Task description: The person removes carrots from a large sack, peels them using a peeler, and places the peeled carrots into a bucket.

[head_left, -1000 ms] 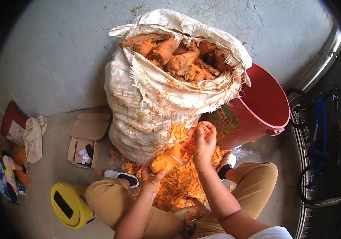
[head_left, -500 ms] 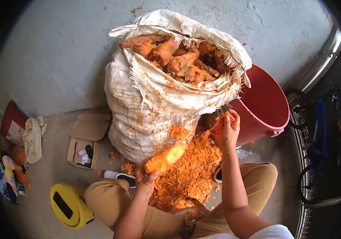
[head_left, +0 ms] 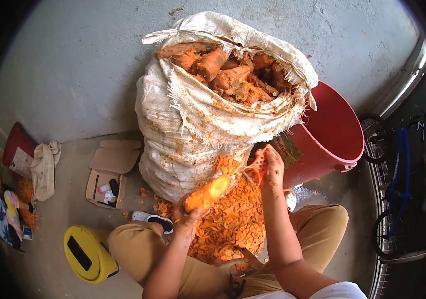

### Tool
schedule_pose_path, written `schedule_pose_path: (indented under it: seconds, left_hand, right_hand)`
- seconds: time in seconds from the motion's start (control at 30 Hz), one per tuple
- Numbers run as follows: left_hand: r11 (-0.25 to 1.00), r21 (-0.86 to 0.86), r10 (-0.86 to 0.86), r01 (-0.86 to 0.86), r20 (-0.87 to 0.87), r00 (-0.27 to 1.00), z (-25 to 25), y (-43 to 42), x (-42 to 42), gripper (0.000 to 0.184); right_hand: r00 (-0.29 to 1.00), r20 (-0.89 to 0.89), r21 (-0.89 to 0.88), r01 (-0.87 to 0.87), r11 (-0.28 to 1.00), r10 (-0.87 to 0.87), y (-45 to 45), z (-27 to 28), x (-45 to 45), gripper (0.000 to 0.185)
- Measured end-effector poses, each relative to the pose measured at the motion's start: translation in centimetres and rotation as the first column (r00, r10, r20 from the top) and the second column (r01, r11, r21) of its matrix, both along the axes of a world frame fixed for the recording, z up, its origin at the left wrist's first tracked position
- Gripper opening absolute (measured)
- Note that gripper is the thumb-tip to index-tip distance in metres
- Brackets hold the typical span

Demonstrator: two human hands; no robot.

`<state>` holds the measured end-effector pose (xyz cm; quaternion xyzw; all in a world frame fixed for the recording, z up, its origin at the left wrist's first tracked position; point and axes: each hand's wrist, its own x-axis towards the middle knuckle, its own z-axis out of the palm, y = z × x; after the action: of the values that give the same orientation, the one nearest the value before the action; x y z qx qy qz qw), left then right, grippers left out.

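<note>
A thick, peeled orange carrot (head_left: 208,194) lies in my left hand (head_left: 188,219), whose fingers wrap round its lower end. It tilts up to the right, with a paler patch facing me. My right hand (head_left: 273,167) grips a red peeler (head_left: 259,167) with a perforated handle, just right of the carrot and apart from it. Beneath both hands, orange peelings (head_left: 233,219) form a large heap on the floor. Behind them stands a white woven sack (head_left: 198,134), its mouth folded open over many unpeeled, soiled carrots (head_left: 230,77).
A red tub (head_left: 337,129) stands right of the sack. To the left are an open cardboard box (head_left: 108,174) with small items and a yellow lidded bucket (head_left: 88,254). A blue bicycle (head_left: 402,174) is at the far right. My bent legs flank the heap.
My right hand has moved left and slightly down with the peeler, closer to the carrot. My left hand holds the carrot in nearly the same place. The view has shifted slightly.
</note>
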<state>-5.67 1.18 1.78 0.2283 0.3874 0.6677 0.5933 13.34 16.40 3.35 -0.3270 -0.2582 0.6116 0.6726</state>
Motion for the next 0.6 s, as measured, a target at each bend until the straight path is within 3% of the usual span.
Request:
schedule_pose_path:
  seconds: [0.07,0.13,0.17,0.2,0.27,0.53,0.57,0.6]
  left_hand:
    - [0.998,-0.064,-0.027,0.028,0.021,0.999,0.4,0.1,0.2,0.059]
    - [0.998,-0.055,-0.017,0.021,0.076,0.997,0.6,0.1,0.7,0.058]
    - [0.999,-0.05,-0.011,0.016,0.103,0.995,0.7,0.1,1.0,0.058]
    - [0.999,-0.05,-0.011,0.018,0.126,0.992,0.6,0.1,1.0,0.057]
    - [0.999,-0.051,-0.01,0.019,0.173,0.985,0.2,-0.1,1.0,0.056]
    - [0.999,-0.031,0.038,-0.037,0.026,0.999,-0.4,-0.2,1.6,0.054]
    - [0.999,-0.024,0.048,-0.048,0.02,0.999,-0.5,-0.2,1.7,0.054]
    - [0.998,-0.014,0.055,-0.055,0.022,0.998,-0.4,-0.4,1.5,0.055]
  right_hand:
    - [0.996,-0.007,0.075,-0.089,0.993,0.09,-1.1,1.6,-2.1,0.023]
    - [0.989,0.149,-0.038,0.018,0.999,-0.013,-2.7,3.6,-5.0,0.022]
    - [0.993,0.12,-0.017,0.007,1.0,-0.005,-3.6,4.5,-6.2,0.021]
    - [0.969,0.237,0.018,0.061,0.998,-0.064,-3.7,3.8,-6.7,0.021]
    - [0.951,0.284,0.041,0.112,0.993,-0.119,-4.1,3.2,-7.1,0.019]
    - [0.928,0.362,-0.016,0.105,0.994,-0.092,-1.8,0.0,-5.4,0.016]
    - [0.888,0.403,0.041,0.227,0.973,-0.224,-0.2,-2.4,-4.3,0.017]
    - [0.93,0.315,0.0,0.197,0.98,-0.187,1.2,-3.5,-2.3,0.018]
